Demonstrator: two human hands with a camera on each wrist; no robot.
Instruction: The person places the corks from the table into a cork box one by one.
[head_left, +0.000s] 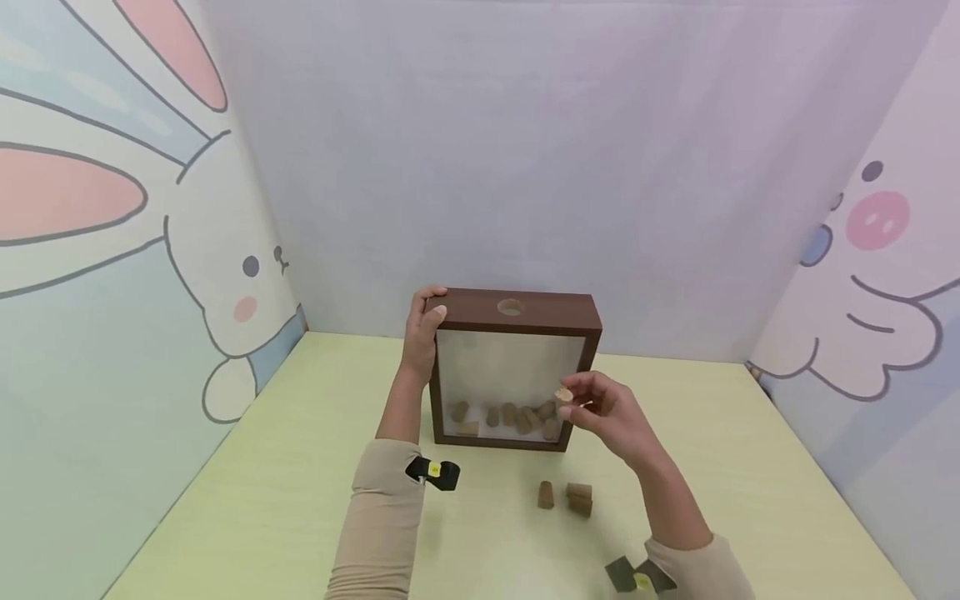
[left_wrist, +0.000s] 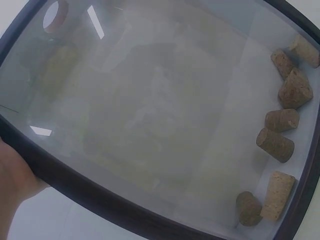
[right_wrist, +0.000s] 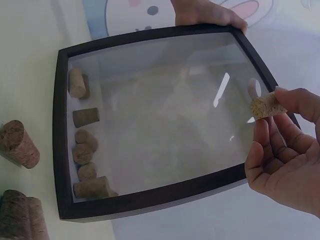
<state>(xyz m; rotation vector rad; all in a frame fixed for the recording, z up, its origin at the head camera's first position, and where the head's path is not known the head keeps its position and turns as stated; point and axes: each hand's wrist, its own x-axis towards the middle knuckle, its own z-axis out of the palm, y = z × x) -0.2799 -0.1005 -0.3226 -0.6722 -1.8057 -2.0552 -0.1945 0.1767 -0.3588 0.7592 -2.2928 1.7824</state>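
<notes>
A dark brown shadow box [head_left: 517,321] with a clear front stands upright on the table. A round hole [head_left: 512,307] is cut in its top edge. Several corks [head_left: 510,414] lie along the bottom inside it. My left hand [head_left: 424,329] grips the box's upper left corner, thumb at the front and fingers over the top. In front of the box's right side, my right hand [head_left: 606,414] pinches a cork [right_wrist: 267,106] between thumb and fingers. In the right wrist view, that cork overlaps the glass near the hole; I cannot tell whether they touch.
On the pale yellow-green table [head_left: 300,500], in front of the box, lie a single cork [head_left: 546,495] and a pair of corks [head_left: 580,498] close together. A pale curtain [head_left: 525,150] hangs behind. Panels with cartoon animals stand at the left and right.
</notes>
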